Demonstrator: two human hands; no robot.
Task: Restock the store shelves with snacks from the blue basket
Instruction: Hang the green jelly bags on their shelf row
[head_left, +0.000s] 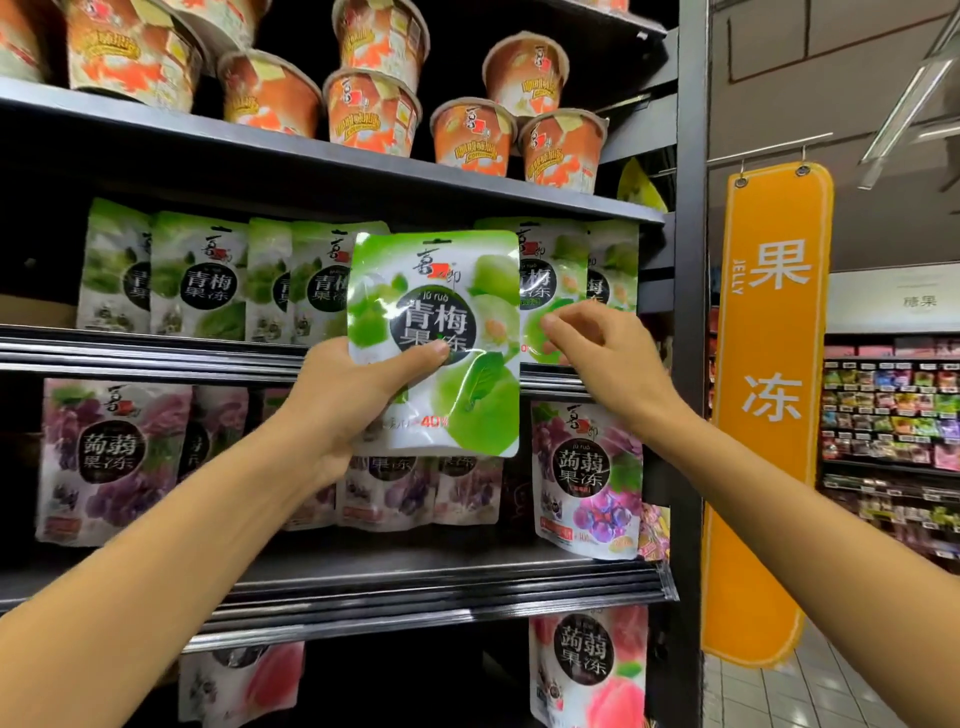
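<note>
— Before the middle shelf (156, 345), what is held up?
— One green pouch (435, 338), upright, long axis vertical, printed face toward the camera, hang-hole edge on top. It covers part of the row of green pouches (197, 275) standing on that shelf.
— Which grip has it?
— The left hand (353, 400) is clenched on its lower left part, thumb across the front, fingers behind.
— Its material?
— Glossy, flexible film, flat with rounded corners; light glares off it.
— And further right?
— The right hand (602, 353) is just beside the pouch's right edge, fingertips pinched against a shelved green pouch (553, 291); whether it grasps that one, I cannot tell.
— Around them?
— Orange paper-lidded cups (374, 111) above, purple pouches (111, 457) below, an orange hanging sign (769, 415) at far right.
</note>
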